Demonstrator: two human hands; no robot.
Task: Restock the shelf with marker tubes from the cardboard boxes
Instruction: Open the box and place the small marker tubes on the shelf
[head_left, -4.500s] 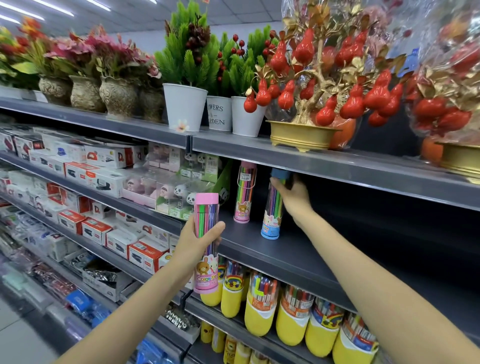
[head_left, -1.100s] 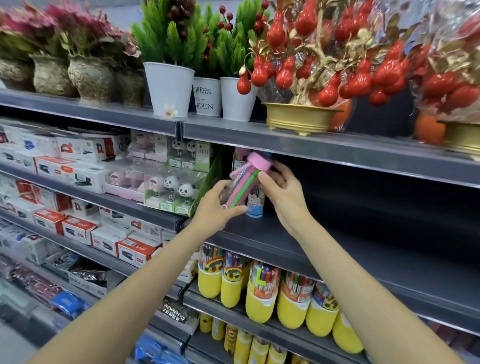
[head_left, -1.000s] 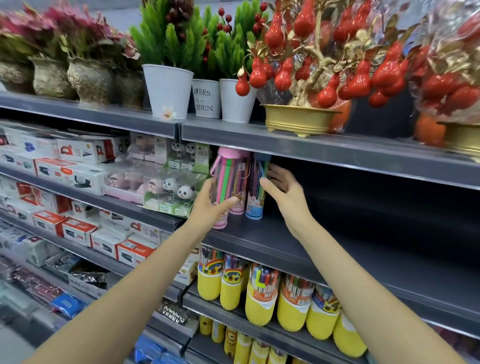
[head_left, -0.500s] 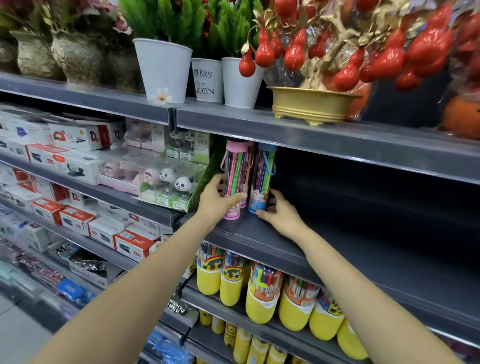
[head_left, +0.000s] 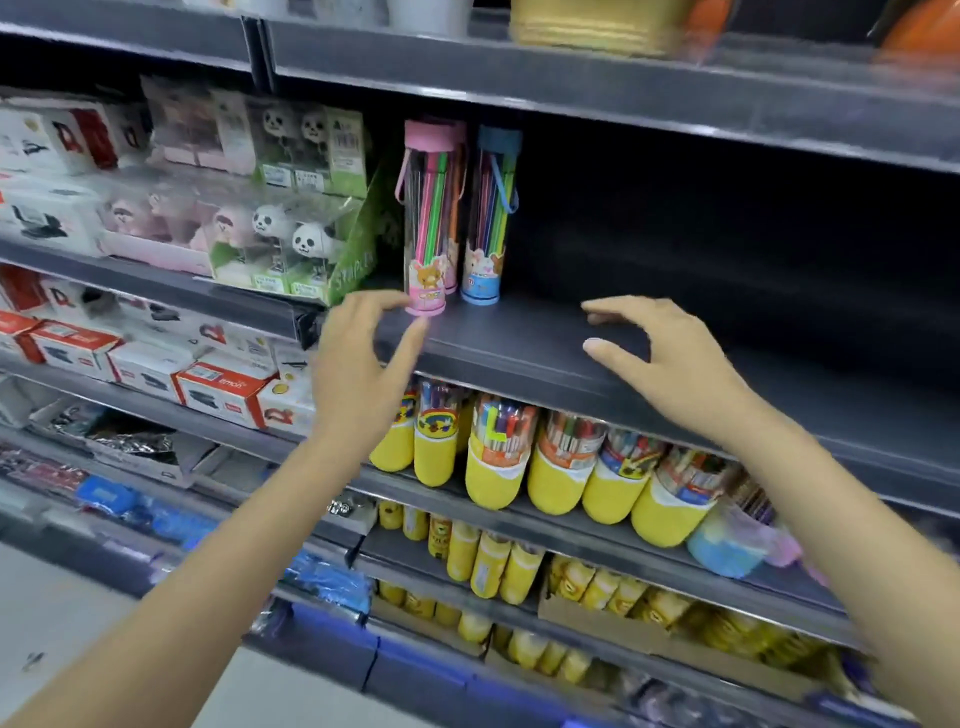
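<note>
With the left hand (head_left: 358, 364) and right hand (head_left: 670, 358) both released and empty, fetch more marker tubes (head_left: 428, 223); stand each upright just right of the blue-capped tube (head_left: 488, 218) on the shelf (head_left: 545, 358).

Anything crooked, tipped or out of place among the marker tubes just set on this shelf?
Nothing stands out. The pink-capped tube and blue-capped tube stand upright side by side on the shelf; both hands, left and right, are empty.
</note>
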